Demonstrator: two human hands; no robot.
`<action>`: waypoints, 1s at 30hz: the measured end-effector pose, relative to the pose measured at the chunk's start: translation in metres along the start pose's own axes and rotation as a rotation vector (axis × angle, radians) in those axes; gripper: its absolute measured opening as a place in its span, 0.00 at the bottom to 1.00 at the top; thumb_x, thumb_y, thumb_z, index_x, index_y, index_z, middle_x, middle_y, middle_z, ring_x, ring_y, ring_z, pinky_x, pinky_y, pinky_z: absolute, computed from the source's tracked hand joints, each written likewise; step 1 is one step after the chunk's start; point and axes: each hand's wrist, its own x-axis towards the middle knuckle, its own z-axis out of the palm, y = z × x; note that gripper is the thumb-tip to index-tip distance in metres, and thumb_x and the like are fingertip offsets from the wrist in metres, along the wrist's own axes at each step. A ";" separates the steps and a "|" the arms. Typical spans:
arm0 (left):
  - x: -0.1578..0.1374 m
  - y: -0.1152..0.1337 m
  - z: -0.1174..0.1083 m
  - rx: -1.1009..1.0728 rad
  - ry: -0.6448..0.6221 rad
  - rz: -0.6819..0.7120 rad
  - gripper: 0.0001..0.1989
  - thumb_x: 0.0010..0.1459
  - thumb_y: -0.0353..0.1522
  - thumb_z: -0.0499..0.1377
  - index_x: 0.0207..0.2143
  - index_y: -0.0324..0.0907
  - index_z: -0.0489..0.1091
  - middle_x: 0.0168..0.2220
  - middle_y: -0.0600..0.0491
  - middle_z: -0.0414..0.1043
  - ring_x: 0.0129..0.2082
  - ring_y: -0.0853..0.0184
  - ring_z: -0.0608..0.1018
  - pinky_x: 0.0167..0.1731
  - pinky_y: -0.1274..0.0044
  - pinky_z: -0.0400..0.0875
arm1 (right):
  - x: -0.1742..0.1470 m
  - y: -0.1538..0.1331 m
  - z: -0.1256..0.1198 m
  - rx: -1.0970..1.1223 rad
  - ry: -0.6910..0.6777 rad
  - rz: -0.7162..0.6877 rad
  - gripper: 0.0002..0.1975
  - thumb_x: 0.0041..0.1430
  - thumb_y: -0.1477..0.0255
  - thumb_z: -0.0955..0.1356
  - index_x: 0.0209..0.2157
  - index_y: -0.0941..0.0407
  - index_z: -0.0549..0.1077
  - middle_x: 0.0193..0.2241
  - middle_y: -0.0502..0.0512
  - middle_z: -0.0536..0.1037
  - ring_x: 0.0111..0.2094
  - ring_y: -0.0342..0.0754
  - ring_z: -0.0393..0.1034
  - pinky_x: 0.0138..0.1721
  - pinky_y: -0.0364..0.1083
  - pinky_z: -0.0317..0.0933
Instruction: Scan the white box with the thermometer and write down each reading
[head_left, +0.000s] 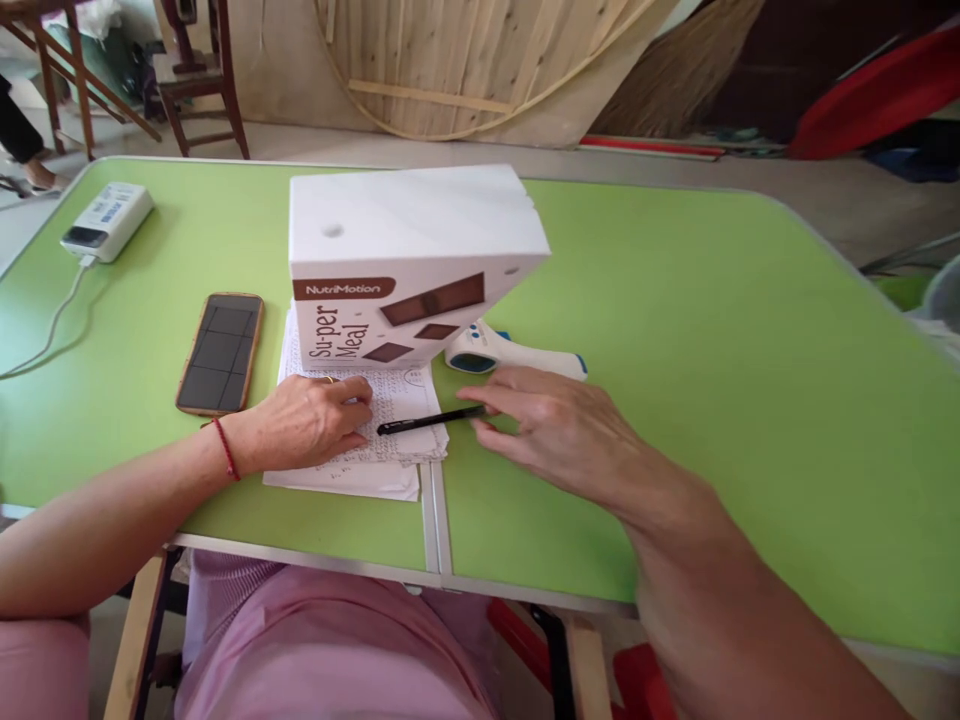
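A big green table [712, 330] fills the middle. Brown wooden chairs [199, 75] stand at the upper left. Curved wooden boards [465, 60] lean at the top, on a grey floor [825, 190].

Both hands [307, 420] [547, 425] rest flat, fingers extended.

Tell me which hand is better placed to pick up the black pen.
Right. The right hand has its fingertips at the pen's near end, open and apparently free. The left hand lies flat on the printed papers, pinning them, with its fingers by the pen's far tip.
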 end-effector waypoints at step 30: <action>-0.010 -0.020 -0.010 -0.345 1.053 -0.597 0.29 0.59 0.56 0.54 0.50 0.46 0.55 0.48 0.48 0.59 0.49 0.62 0.69 0.48 0.64 0.70 | 0.007 -0.003 0.007 0.155 0.291 0.065 0.07 0.60 0.67 0.69 0.35 0.56 0.75 0.33 0.58 0.78 0.36 0.52 0.73 0.38 0.53 0.70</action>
